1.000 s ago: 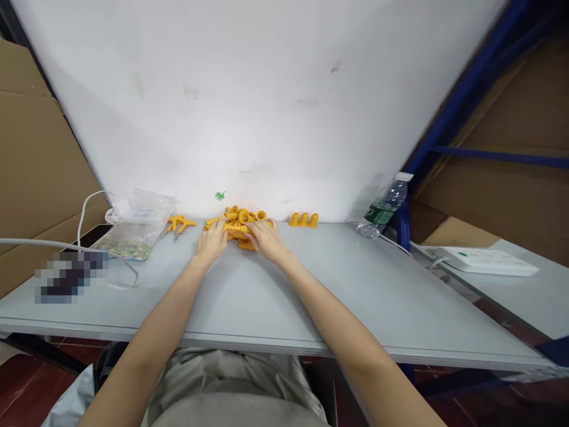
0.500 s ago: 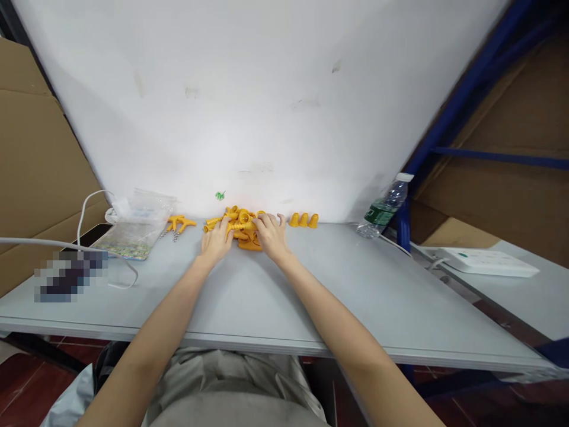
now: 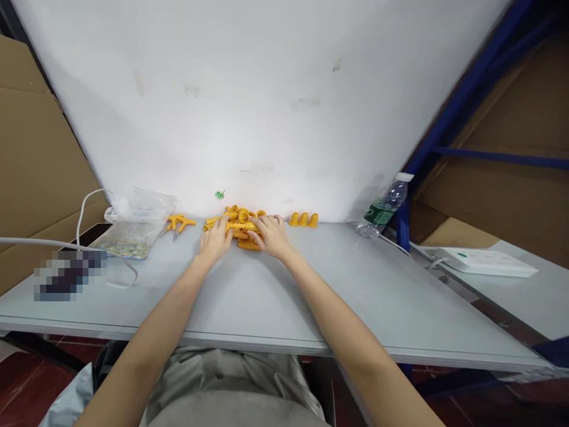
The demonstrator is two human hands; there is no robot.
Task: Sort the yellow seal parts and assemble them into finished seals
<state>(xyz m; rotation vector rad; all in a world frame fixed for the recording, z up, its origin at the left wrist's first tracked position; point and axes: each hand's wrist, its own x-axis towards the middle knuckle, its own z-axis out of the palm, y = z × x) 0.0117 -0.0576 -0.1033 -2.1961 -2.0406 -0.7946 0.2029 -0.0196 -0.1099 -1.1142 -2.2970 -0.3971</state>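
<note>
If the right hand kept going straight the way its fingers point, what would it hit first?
The pile of yellow plastic parts: the right hand has its fingertips resting on it. Behind the pile stands the white wall, seemingly close, though depth is hard to judge.

right hand (image 3: 270, 236) | fingers drawn back onto yellow pile (image 3: 240, 220) | left hand (image 3: 216, 241) edged forward

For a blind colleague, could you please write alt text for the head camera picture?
A person's left hand and right hand rest on a pile of yellow plastic parts at the far edge of a pale grey table, against a white wall. Three yellow plastic cones stand right of the pile; a clear plastic bag lies to its left.
</note>
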